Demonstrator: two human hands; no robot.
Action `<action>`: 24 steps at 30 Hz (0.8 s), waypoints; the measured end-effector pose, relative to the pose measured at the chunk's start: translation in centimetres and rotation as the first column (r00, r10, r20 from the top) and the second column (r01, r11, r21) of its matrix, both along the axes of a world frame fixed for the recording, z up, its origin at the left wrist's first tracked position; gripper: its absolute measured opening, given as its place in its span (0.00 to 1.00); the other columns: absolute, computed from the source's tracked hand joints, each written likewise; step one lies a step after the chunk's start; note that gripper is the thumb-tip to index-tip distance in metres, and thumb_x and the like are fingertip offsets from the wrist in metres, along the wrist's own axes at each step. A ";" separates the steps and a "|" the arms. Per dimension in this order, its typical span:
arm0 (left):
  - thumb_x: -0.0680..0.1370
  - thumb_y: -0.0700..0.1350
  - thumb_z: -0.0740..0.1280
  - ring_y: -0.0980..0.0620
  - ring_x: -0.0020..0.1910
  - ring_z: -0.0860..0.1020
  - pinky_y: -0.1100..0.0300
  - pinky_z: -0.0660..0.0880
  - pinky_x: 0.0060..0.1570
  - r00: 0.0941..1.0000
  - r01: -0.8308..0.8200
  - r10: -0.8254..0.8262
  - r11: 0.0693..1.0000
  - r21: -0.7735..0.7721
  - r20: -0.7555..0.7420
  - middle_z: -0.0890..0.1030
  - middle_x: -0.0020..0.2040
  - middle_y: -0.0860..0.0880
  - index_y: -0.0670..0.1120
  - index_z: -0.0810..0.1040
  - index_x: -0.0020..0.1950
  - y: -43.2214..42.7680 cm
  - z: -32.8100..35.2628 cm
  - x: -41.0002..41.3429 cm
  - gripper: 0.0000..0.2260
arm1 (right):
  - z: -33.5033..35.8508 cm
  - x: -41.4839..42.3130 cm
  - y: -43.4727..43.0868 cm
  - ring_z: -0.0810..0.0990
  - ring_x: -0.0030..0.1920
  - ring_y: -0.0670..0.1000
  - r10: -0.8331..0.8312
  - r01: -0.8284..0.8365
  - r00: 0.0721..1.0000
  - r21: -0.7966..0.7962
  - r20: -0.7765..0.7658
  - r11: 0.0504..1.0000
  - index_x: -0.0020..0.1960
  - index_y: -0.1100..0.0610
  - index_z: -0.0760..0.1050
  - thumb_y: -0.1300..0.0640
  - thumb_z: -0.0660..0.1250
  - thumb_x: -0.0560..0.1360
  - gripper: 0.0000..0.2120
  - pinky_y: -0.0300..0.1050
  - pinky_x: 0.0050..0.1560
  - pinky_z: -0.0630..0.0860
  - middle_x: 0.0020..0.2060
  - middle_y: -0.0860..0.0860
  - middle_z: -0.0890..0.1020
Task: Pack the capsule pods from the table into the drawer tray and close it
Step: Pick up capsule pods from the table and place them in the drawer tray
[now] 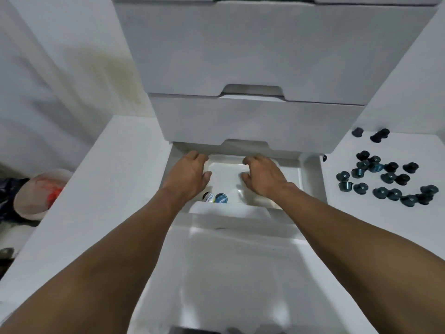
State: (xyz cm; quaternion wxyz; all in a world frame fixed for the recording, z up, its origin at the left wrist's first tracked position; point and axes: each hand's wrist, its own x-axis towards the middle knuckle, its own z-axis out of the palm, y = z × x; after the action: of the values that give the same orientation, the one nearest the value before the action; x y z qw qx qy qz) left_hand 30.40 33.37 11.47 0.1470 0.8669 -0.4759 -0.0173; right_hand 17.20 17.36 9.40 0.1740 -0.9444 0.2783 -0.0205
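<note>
White table (375, 227), open drawer tray (304, 174) holding perhaps two pods (215, 197), hands inside

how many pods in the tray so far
2: left pod and blue-lidded pod, together at the near edge of the tray; the left hand may hide more.

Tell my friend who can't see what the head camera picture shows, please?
Two bare hands, left hand and right hand, reach into an open white drawer tray holding two capsule pods. Many dark pods lie loose on the white table to the right. Closed drawers stack above.
</note>
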 end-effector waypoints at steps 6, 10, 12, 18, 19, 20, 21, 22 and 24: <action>0.74 0.43 0.69 0.41 0.52 0.77 0.54 0.73 0.53 0.986 0.067 -0.029 0.971 -0.228 0.167 0.78 0.54 0.40 0.38 0.75 0.60 0.5 4.3 -4.5 0.17 | 5.2 -4.9 1.0 0.73 0.60 0.58 0.006 0.030 0.971 -0.148 0.238 0.989 0.66 0.59 0.70 0.53 0.63 0.77 0.19 0.47 0.59 0.70 0.62 0.57 0.74; 0.73 0.43 0.70 0.39 0.52 0.77 0.50 0.75 0.53 0.960 0.128 -0.053 0.956 -0.262 0.275 0.79 0.52 0.38 0.37 0.75 0.58 1.2 6.9 -7.7 0.17 | 8.4 -9.5 2.7 0.72 0.63 0.59 -0.053 0.136 0.948 -0.248 0.314 0.959 0.67 0.60 0.68 0.53 0.62 0.77 0.21 0.53 0.60 0.73 0.64 0.57 0.72; 0.71 0.42 0.72 0.38 0.50 0.77 0.49 0.76 0.52 0.948 0.169 -0.081 0.947 -0.273 0.308 0.79 0.50 0.38 0.36 0.76 0.56 1.5 7.8 -9.7 0.17 | 9.5 -12.3 3.6 0.72 0.62 0.59 -0.085 0.183 0.941 -0.279 0.328 0.943 0.67 0.60 0.68 0.52 0.61 0.78 0.20 0.53 0.59 0.73 0.64 0.57 0.72; 0.70 0.42 0.72 0.40 0.44 0.78 0.51 0.78 0.46 0.918 0.264 -0.155 0.925 -0.273 0.365 0.80 0.45 0.40 0.37 0.77 0.52 2.2 10.1 -16.9 0.14 | 11.5 -20.7 5.2 0.73 0.61 0.58 -0.160 0.268 0.930 -0.311 0.331 0.912 0.65 0.61 0.69 0.50 0.61 0.78 0.20 0.51 0.59 0.73 0.61 0.57 0.74; 0.70 0.42 0.72 0.40 0.44 0.78 0.51 0.77 0.46 0.911 0.281 -0.165 0.919 -0.277 0.378 0.80 0.45 0.40 0.38 0.77 0.52 2.0 10.3 -17.8 0.14 | 11.6 -21.8 5.2 0.74 0.60 0.59 -0.175 0.288 0.924 -0.316 0.340 0.904 0.65 0.61 0.70 0.50 0.61 0.78 0.20 0.52 0.58 0.74 0.60 0.57 0.75; 0.70 0.42 0.72 0.41 0.44 0.78 0.51 0.77 0.46 0.909 0.290 -0.172 0.916 -0.278 0.380 0.79 0.45 0.40 0.38 0.76 0.52 1.7 10.4 -18.8 0.14 | 11.8 -22.9 5.3 0.74 0.59 0.59 -0.194 0.311 0.916 -0.317 0.351 0.896 0.63 0.61 0.70 0.50 0.61 0.78 0.19 0.51 0.56 0.74 0.59 0.56 0.75; 0.71 0.43 0.71 0.41 0.44 0.78 0.50 0.77 0.47 0.910 0.293 -0.178 0.915 -0.277 0.374 0.79 0.46 0.40 0.38 0.76 0.52 1.4 10.5 -19.7 0.14 | 11.9 -23.9 5.3 0.74 0.58 0.60 -0.212 0.332 0.910 -0.319 0.356 0.888 0.62 0.61 0.70 0.50 0.61 0.78 0.18 0.51 0.55 0.74 0.58 0.57 0.75; 0.71 0.43 0.71 0.40 0.45 0.77 0.50 0.76 0.47 0.910 0.301 -0.189 0.913 -0.273 0.370 0.79 0.46 0.40 0.38 0.76 0.52 1.0 10.5 -20.7 0.14 | 11.9 -25.0 5.3 0.74 0.57 0.60 -0.226 0.343 0.908 -0.319 0.352 0.883 0.62 0.61 0.71 0.50 0.61 0.78 0.18 0.51 0.55 0.73 0.58 0.57 0.75; 0.71 0.43 0.71 0.40 0.45 0.78 0.49 0.77 0.47 0.904 0.325 -0.220 0.911 -0.254 0.366 0.79 0.47 0.40 0.38 0.76 0.53 0.1 10.6 -23.0 0.14 | 11.6 -27.3 4.8 0.74 0.57 0.60 -0.242 0.351 0.910 -0.310 0.338 0.884 0.64 0.61 0.70 0.50 0.61 0.78 0.19 0.50 0.55 0.72 0.59 0.57 0.75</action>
State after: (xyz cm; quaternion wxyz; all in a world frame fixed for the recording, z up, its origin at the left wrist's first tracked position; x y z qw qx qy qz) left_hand 7.41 33.52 22.03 0.1951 0.7475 -0.6084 0.1819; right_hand -10.08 22.19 21.00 0.0296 -0.8923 0.3836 -0.2362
